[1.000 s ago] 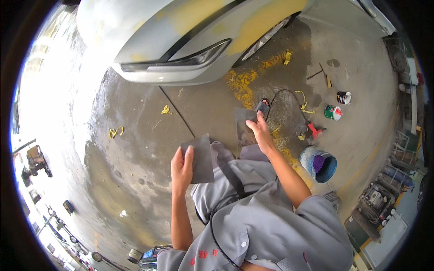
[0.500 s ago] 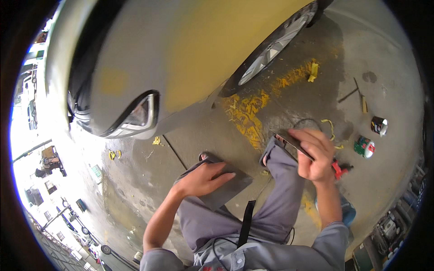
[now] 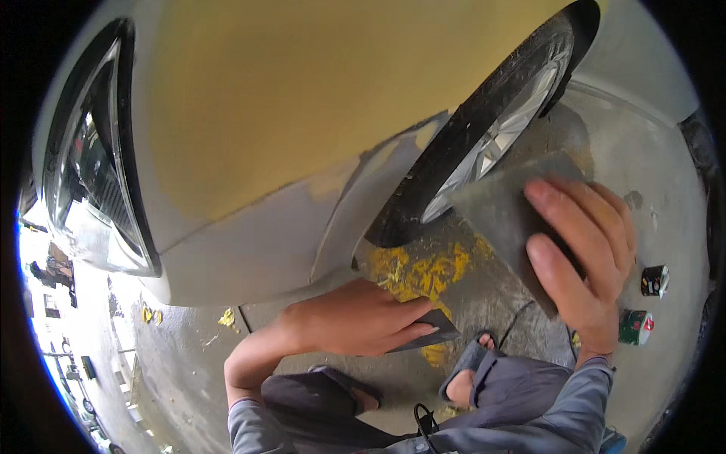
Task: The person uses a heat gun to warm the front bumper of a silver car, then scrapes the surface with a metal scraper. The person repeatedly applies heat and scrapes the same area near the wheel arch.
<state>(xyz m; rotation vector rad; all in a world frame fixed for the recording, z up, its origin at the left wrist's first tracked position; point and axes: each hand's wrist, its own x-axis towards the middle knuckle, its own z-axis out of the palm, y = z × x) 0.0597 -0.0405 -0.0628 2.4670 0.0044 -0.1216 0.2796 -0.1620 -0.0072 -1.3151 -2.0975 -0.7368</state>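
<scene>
My left hand [image 3: 355, 318] is closed on a dark, flat putty spreader [image 3: 437, 333], held low beneath the car's lower edge. My right hand [image 3: 594, 246] grips a wider grey putty spreader [image 3: 503, 216], thumb and fingers spread over its face. That blade is raised in front of the car wheel [image 3: 491, 129], hiding part of it; whether it touches anything I cannot tell. Ahead of both hands is the car's grey body panel [image 3: 257, 250], with a large smooth yellow filler patch [image 3: 287, 113] above its crease. No filler can be made out on either blade.
A headlight [image 3: 98, 166] is at the left end of the panel. Yellow scrapings [image 3: 416, 272] litter the concrete floor below the wheel. A black can [image 3: 654, 280] and a green can [image 3: 634, 327] stand at the right. My sandalled feet [image 3: 461, 386] are below my hands.
My view has shifted nearer the car, with more of the panel and wheel showing. Both hands have risen from above my legs toward it. The right spreader now shows its broad face.
</scene>
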